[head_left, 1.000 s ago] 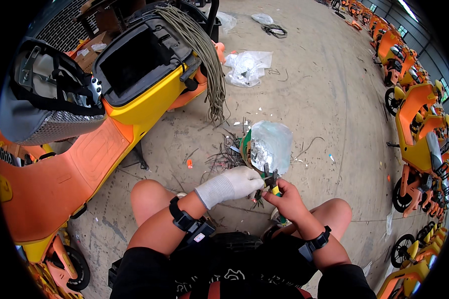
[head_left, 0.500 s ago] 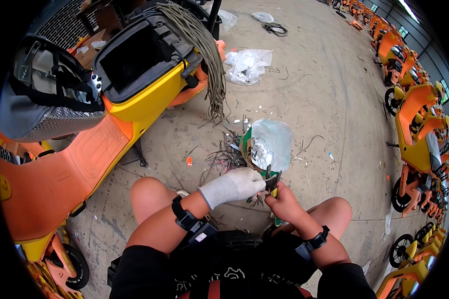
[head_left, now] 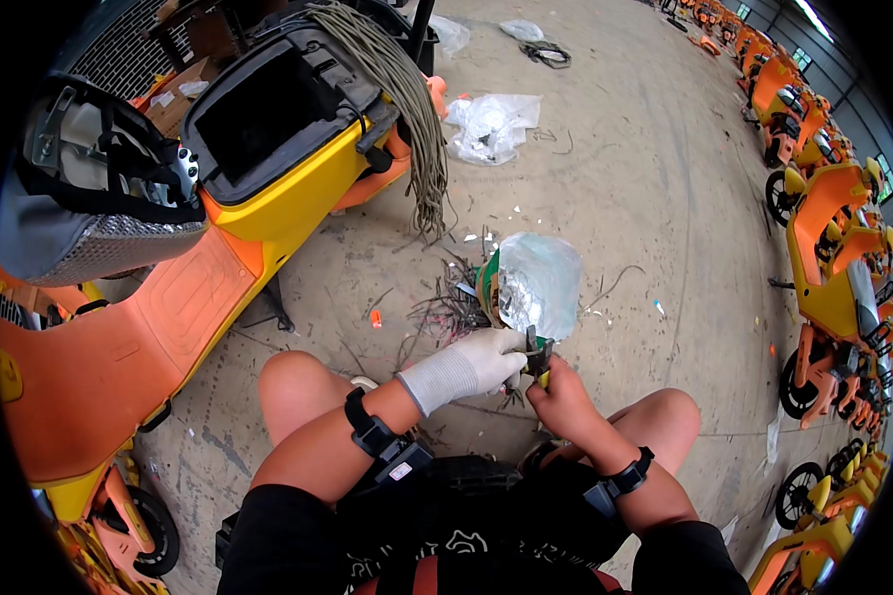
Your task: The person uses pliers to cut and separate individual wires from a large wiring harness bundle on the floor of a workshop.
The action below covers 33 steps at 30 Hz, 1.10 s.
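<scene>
My left hand [head_left: 474, 363], in a white knit glove, pinches what looks like a thin cable end at the jaws of the pliers. My bare right hand [head_left: 569, 401] grips the pliers [head_left: 539, 359], which have dark jaws and a yellow-green handle mostly covered by the fingers. Both hands meet in front of my knees. Just beyond them stands a round green container [head_left: 486, 283] with a clear plastic bag [head_left: 551, 278] over it and silvery material inside. Loose cable scraps [head_left: 451, 312] lie on the floor to its left.
An orange and yellow scooter [head_left: 184, 307] stands at the left, its seat compartment open. A bundle of grey-green cables [head_left: 407, 109] hangs over it. Farther out lie a plastic bag [head_left: 491, 127] and a dark coil [head_left: 546, 54]. Parked scooters [head_left: 829, 258] line the right.
My left hand has shifted slightly right, closer to the plier jaws. My right fingers have closed farther around the pliers, and less of the handle shows below.
</scene>
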Tool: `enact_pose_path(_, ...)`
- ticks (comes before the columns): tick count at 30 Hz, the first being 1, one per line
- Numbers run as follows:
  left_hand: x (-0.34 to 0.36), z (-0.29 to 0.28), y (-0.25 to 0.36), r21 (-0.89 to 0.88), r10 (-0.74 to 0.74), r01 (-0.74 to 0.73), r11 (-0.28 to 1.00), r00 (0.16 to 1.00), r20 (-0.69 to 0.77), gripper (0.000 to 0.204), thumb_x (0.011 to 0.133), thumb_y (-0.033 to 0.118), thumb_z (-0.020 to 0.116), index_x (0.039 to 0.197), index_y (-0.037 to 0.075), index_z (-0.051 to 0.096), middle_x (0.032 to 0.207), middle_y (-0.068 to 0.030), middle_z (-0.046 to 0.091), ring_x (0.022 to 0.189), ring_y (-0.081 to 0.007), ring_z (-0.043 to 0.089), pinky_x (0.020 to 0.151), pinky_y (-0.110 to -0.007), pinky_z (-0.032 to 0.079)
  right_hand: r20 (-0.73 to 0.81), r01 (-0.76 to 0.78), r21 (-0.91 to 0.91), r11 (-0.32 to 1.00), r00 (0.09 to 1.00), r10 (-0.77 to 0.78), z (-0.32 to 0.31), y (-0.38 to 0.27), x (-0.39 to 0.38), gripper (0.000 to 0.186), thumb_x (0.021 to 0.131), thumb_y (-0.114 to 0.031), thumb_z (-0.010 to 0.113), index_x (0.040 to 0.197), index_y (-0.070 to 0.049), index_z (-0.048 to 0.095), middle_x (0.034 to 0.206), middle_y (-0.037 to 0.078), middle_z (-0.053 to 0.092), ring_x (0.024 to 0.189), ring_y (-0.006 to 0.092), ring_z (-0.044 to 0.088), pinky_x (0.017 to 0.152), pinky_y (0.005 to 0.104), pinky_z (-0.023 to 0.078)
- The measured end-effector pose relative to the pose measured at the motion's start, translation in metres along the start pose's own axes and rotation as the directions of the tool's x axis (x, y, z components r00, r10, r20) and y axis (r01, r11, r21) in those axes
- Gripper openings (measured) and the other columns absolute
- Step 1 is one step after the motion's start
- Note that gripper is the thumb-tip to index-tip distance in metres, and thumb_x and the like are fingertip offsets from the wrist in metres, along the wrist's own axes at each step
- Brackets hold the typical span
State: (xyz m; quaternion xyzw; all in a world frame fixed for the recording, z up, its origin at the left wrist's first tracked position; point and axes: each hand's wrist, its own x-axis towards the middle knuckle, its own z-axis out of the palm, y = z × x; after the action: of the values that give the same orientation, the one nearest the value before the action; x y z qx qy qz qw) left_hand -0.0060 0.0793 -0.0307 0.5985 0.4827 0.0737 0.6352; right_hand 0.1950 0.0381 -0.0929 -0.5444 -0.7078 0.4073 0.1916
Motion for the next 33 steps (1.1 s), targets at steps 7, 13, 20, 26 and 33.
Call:
enact_pose_path(7,0.015,0.011,-0.019,0.040,0.231,-0.230,0.972,0.972,-0.049,0.043,0.090,0.016,0.042,0.130,0.008,0.057,0.074,-0.0063,0.064,0.067,-0.0150,0.060,0.067,-0.032,0.050,-0.072,-0.089,0.417,0.905,0.989,0.131,0.011,0.008,-0.001,0.037,0.084,-0.002,0.060,0.116,0.003,0.042,0.102,0.020,0.062,0.095,0.0295,0.064,0.081,0.0372,0.051)
enact_pose_path(13,0.018,0.011,-0.018,0.049,0.137,-0.136,0.989,0.990,-0.015,0.042,0.090,0.017,0.044,0.127,0.007,0.060,0.072,-0.0063,0.063,0.067,-0.0148,0.060,0.067,-0.032,0.050,0.015,-0.250,0.270,0.930,0.967,0.255,0.007,0.003,-0.002,0.049,0.085,-0.002,0.059,0.125,0.005,0.033,0.105,0.019,0.061,0.094,0.0273,0.064,0.081,0.0374,0.051)
enact_pose_path(20,0.026,0.017,-0.034,0.323,0.205,-0.168,0.931,0.975,-0.085,0.037,0.090,0.021,0.046,0.120,0.005,0.063,0.094,-0.0165,0.069,0.089,-0.0287,0.067,0.081,-0.040,0.051,0.176,-0.280,0.431,0.858,0.958,0.225,0.003,0.001,-0.002,0.068,0.085,0.001,0.058,0.143,0.000,0.024,0.111,0.016,0.058,0.101,0.0252,0.060,0.083,0.0344,0.049)
enact_pose_path(26,0.014,0.010,-0.018,0.476,0.196,-0.146,0.868,0.979,-0.059,0.037,0.092,0.026,0.044,0.115,0.005,0.064,0.108,-0.0210,0.066,0.103,-0.0373,0.063,0.092,-0.046,0.048,0.061,-0.091,0.342,0.935,0.995,0.075,0.006,0.004,-0.005,0.061,0.083,0.002,0.056,0.140,0.000,0.035,0.119,0.018,0.055,0.111,0.0310,0.056,0.094,0.0364,0.045)
enact_pose_path(33,0.015,0.013,-0.023,0.542,0.186,-0.126,0.831,0.981,-0.058,0.033,0.092,0.025,0.043,0.107,0.004,0.064,0.101,-0.0239,0.066,0.099,-0.0386,0.063,0.089,-0.048,0.049,0.115,-0.102,0.223,0.969,0.990,0.078,0.005,-0.007,-0.003,0.055,0.081,0.003,0.053,0.134,0.000,0.039,0.117,0.023,0.055,0.109,0.0377,0.057,0.094,0.0383,0.046)
